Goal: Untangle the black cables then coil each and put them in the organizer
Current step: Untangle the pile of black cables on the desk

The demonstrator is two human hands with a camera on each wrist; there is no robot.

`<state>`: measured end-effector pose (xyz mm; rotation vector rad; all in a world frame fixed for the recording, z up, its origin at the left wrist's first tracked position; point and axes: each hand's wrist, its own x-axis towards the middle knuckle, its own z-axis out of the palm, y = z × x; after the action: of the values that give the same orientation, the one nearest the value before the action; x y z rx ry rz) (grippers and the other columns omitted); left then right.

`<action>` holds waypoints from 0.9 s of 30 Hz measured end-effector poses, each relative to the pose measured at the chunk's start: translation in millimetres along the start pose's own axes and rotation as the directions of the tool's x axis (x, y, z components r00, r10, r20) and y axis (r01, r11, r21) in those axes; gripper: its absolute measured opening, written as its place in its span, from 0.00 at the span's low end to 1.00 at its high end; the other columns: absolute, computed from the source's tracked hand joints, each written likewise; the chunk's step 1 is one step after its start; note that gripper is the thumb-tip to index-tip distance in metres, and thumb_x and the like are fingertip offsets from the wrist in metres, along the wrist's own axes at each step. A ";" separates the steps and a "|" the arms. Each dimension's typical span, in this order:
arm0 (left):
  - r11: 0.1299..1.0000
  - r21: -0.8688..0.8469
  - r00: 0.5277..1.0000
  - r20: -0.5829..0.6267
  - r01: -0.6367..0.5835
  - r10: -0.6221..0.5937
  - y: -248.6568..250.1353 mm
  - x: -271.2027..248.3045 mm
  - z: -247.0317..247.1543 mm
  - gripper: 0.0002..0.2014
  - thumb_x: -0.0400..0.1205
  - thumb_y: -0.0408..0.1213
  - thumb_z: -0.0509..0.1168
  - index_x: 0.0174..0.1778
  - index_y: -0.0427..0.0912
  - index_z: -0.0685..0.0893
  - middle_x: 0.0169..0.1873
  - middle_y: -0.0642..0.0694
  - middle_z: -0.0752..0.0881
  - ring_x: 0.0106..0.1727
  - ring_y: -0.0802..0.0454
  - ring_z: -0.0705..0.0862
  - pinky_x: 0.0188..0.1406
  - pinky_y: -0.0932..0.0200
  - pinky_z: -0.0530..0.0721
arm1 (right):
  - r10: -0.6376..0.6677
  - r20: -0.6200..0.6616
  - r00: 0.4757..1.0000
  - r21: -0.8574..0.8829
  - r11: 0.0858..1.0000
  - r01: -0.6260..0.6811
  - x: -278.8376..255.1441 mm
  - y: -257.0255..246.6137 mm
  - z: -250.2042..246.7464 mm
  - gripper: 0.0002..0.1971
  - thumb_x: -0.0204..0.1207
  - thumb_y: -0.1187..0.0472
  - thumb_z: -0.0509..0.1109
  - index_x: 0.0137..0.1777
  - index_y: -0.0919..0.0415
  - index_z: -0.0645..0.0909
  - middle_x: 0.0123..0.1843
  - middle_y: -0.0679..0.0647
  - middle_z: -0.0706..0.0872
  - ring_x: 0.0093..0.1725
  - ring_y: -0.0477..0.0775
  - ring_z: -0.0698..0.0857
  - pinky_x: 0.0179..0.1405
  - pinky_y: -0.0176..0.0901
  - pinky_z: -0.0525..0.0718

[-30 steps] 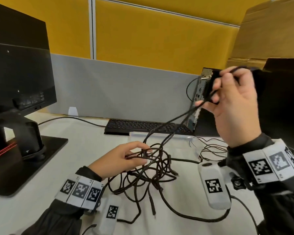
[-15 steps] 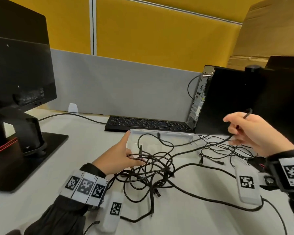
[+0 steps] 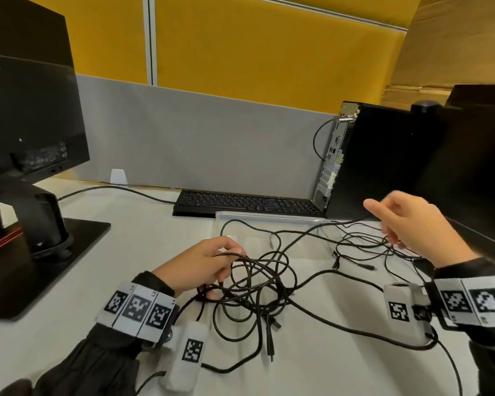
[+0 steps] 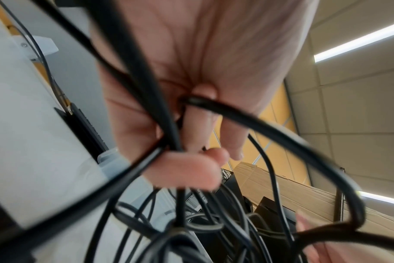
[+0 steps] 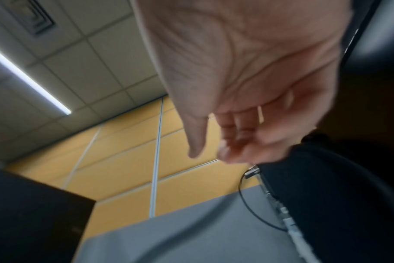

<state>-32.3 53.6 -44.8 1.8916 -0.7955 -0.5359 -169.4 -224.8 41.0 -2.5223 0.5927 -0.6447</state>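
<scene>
A knot of black cables [image 3: 255, 284] lies on the white desk in front of me. My left hand [image 3: 209, 261] grips several strands at the knot's left side; the left wrist view shows its fingers [image 4: 191, 167] curled round the black cables [image 4: 214, 222]. A thinner bunch of black cable [image 3: 363, 247] lies further right. Over it hovers my right hand [image 3: 406, 227], fingers loose and holding nothing; the right wrist view shows the right hand [image 5: 232, 142] with an empty palm. The clear plastic organizer [image 3: 269, 220] sits behind the knot, in front of the keyboard.
A black keyboard [image 3: 246, 202] lies at the back. A black computer tower [image 3: 383, 161] stands at the right, a monitor [image 3: 26, 115] on its stand at the left. A grey partition [image 3: 197, 138] closes the desk's far edge.
My right hand came down from high up, where it pulled a cable taut, and let that cable go; the strand now lies slack on the desk. My left hand closed round the knot.
</scene>
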 end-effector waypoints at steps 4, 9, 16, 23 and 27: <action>0.992 -0.126 1.000 0.013 0.002 0.000 1.1 -0.1 1.6 0.10 0.86 0.38 0.56 0.57 0.42 0.81 0.24 0.49 0.73 0.18 0.60 0.63 0.17 0.65 0.71 | -0.203 0.141 0.969 0.553 0.828 0.093 -13.6 -34.7 6.6 0.12 0.77 0.50 0.64 0.42 0.59 0.81 0.36 0.53 0.84 0.36 0.47 0.83 0.39 0.42 0.86; 0.984 -0.179 1.000 0.018 0.007 -0.004 2.7 -0.6 4.3 0.09 0.86 0.37 0.57 0.55 0.40 0.81 0.23 0.51 0.72 0.20 0.60 0.62 0.16 0.66 0.67 | -0.309 0.647 0.697 -0.101 0.871 0.480 -3.2 -45.4 55.0 0.15 0.79 0.50 0.66 0.65 0.44 0.76 0.63 0.36 0.78 0.61 0.38 0.76 0.61 0.34 0.73; 0.980 -0.197 0.999 -0.053 -0.001 -0.010 -1.2 0.8 -1.7 0.10 0.86 0.30 0.54 0.52 0.39 0.81 0.21 0.53 0.72 0.21 0.60 0.62 0.17 0.67 0.65 | -0.275 0.639 0.718 -0.237 0.818 0.525 9.0 -50.7 64.4 0.04 0.80 0.52 0.66 0.45 0.49 0.78 0.34 0.43 0.81 0.34 0.42 0.79 0.36 0.32 0.74; 0.992 -0.121 0.998 -0.056 -0.020 0.013 1.9 -2.9 -3.5 0.06 0.79 0.35 0.67 0.51 0.46 0.82 0.35 0.47 0.79 0.28 0.60 0.73 0.26 0.64 0.73 | -0.486 0.532 0.693 -0.056 0.797 0.602 3.9 -63.4 50.5 0.05 0.81 0.55 0.65 0.51 0.49 0.83 0.30 0.40 0.79 0.34 0.35 0.78 0.35 0.26 0.73; 0.982 0.128 0.989 0.052 -0.141 0.135 5.8 -7.9 -4.5 0.24 0.70 0.38 0.77 0.59 0.58 0.78 0.46 0.56 0.79 0.37 0.63 0.74 0.40 0.74 0.76 | -0.477 0.543 0.691 0.173 0.869 0.464 -0.7 -65.0 44.0 0.06 0.80 0.52 0.65 0.48 0.47 0.84 0.43 0.57 0.87 0.40 0.51 0.82 0.45 0.39 0.80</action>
<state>-36.4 60.3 -37.4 1.9328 -1.0036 -0.4485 -127.9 -158.1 40.9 -2.6619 -0.3001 -0.0105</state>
